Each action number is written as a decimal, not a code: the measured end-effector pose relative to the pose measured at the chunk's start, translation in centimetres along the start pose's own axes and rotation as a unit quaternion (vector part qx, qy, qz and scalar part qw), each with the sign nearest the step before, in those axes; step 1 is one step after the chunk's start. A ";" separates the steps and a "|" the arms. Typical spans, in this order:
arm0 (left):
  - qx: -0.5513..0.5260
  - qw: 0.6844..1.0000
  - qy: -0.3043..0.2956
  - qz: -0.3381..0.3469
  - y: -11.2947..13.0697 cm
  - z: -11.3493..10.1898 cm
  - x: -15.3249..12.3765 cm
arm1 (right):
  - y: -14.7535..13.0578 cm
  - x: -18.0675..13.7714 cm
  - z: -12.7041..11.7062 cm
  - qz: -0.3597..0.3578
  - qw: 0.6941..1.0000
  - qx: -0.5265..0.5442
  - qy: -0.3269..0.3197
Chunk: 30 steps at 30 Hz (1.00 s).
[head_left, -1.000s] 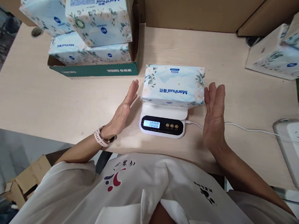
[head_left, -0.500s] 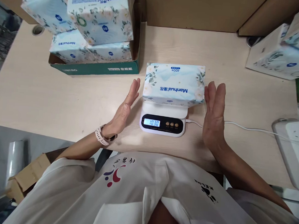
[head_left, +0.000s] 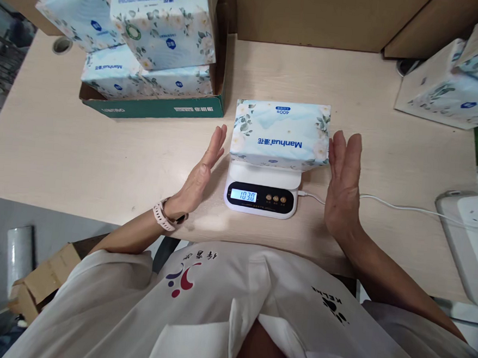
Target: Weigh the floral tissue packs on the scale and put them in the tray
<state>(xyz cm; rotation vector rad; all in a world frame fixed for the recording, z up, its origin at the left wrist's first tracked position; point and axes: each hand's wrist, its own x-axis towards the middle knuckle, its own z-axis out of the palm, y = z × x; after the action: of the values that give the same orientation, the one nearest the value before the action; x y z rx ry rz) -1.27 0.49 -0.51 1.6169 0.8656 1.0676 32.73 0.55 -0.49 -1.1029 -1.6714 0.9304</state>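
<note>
A pale blue floral pack of tissues (head_left: 281, 130) rests on a white digital scale (head_left: 263, 176), covering most of its platform. The scale's lit display reads 103.0. To the left of the pack, my left hand (head_left: 198, 179) is held open on edge, fingers stretched out and a small gap from the pack. My right hand (head_left: 344, 186) is likewise open on the other side, its fingertips very close to the pack's right end; whether they touch it I cannot tell. Neither hand holds anything.
A green carton (head_left: 153, 111) packed with several tissue packs stands at the back left. More tissue packs (head_left: 445, 90) sit at the right. A white cable (head_left: 401, 202) runs from the scale toward a power strip (head_left: 474, 239). Brown cardboard (head_left: 327, 19) borders the table's back.
The view has shifted very slightly. Both hands, the tissue pack and the scale reading stay as they were.
</note>
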 end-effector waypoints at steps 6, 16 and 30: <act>-0.019 0.999 0.026 -0.021 0.4 0.3 0.0 | 0.9 0.1 -0.4 0.037 0.999 -0.006 -0.010; -0.001 1.000 0.002 -0.008 0.5 0.4 0.0 | 0.7 -0.1 -0.1 -0.035 0.998 0.043 -0.013; -0.016 1.000 0.007 -0.008 0.2 0.3 0.0 | -0.1 -0.2 0.1 -0.031 0.999 0.034 -0.023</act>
<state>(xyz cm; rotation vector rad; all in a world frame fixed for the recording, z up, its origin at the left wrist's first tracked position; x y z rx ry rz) -0.94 0.30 -0.37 1.5753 0.8644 1.0785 32.67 0.31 -0.48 -0.9858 -1.6895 0.9713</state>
